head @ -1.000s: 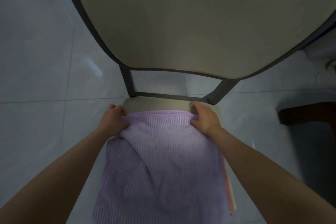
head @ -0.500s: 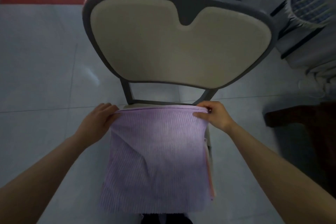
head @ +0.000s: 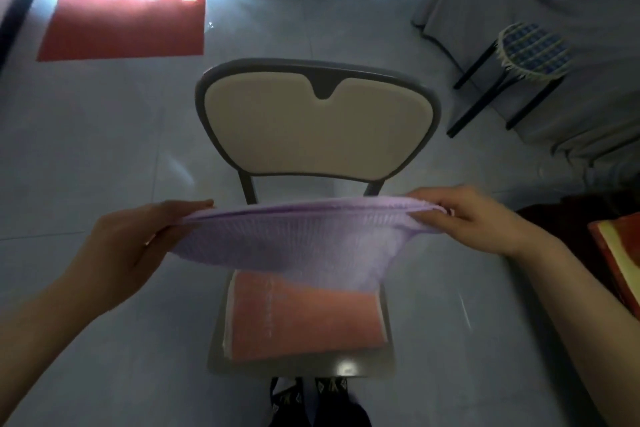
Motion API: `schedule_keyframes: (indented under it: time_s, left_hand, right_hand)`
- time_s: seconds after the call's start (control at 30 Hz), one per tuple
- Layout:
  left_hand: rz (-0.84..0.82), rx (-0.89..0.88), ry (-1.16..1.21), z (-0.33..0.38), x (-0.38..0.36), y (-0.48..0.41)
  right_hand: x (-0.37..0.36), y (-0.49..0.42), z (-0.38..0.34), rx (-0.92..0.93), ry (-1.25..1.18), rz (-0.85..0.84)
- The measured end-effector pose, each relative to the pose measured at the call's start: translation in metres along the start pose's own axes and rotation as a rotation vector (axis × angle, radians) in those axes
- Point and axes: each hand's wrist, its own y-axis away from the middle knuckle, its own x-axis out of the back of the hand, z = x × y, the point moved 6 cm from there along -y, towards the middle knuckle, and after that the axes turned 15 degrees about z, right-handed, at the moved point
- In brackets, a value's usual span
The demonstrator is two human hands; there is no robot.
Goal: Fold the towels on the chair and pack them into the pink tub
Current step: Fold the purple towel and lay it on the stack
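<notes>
While left hand [head: 138, 243], right hand [head: 474, 218] pinch purple towel [head: 284, 239] ends at 9 and 3 o'clock, keep edge taut, level.

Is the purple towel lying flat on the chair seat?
No, the left hand and right hand hold the purple towel above the chair seat.

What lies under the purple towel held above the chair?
An orange towel lies flat on the chair seat. The purple towel hides its far edge and the back of the seat.
</notes>
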Motion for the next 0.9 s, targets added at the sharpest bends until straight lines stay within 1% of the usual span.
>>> schedule_keyframes:
  time_s: [0.03,0.07,0.17,0.2,0.27,0.33,0.43,0.47,0.53,0.6,0.67,0.73,0.8,0.83,0.9]
  left_hand:
    - [-0.031,-0.030,0.010,0.005,-0.001,0.004]
    - [-0.047,-0.050,0.024,0.010,-0.001,0.008]
    - [0.024,-0.042,0.075,0.018,0.006,0.012]
    - [0.042,-0.036,0.088,0.022,0.008,0.015]
    - [0.027,-0.028,0.132,0.028,0.007,0.026]
    - [-0.069,-0.055,0.142,0.032,-0.002,0.043]
    - [-0.266,-0.119,0.074,0.030,-0.030,0.081]
    - [-0.312,-0.124,0.053,0.024,-0.044,0.097]
    - [-0.391,-0.069,0.047,0.009,-0.071,0.122]
    - [-0.390,0.050,0.108,-0.014,-0.102,0.139]
    - [-0.321,0.239,0.184,-0.038,-0.126,0.136]
    - [-0.156,0.412,0.189,-0.068,-0.148,0.124]
    - [-0.027,0.532,0.144,-0.098,-0.173,0.109]
    - [0.011,0.569,0.124,-0.109,-0.185,0.100]
    - [0.030,0.621,0.079,-0.125,-0.208,0.085]
  right_hand:
    - [-0.001,0.007,0.000,-0.016,0.027,-0.046]
    - [-0.002,0.014,0.000,-0.031,0.030,-0.056]
    - [0.005,0.025,-0.005,-0.052,-0.065,-0.010]
    - [0.005,0.030,-0.005,-0.077,-0.102,-0.024]
    - [0.001,0.040,-0.001,-0.142,-0.175,-0.117]
    - [-0.009,0.055,0.007,-0.205,-0.240,-0.246]
    - [-0.036,0.081,0.022,-0.323,-0.318,-0.452]
    - [-0.049,0.090,0.030,-0.365,-0.347,-0.517]
    - [-0.073,0.104,0.046,-0.421,-0.374,-0.579]
    - [-0.098,0.112,0.075,-0.466,-0.342,-0.535]
    - [-0.115,0.113,0.104,-0.537,-0.314,-0.413]
    - [-0.125,0.104,0.128,-0.608,-0.327,-0.191]
    - [-0.135,0.089,0.148,-0.658,-0.337,0.050]
    - [-0.138,0.081,0.155,-0.675,-0.332,0.151]
    - [-0.150,0.066,0.170,-0.704,-0.266,0.274]
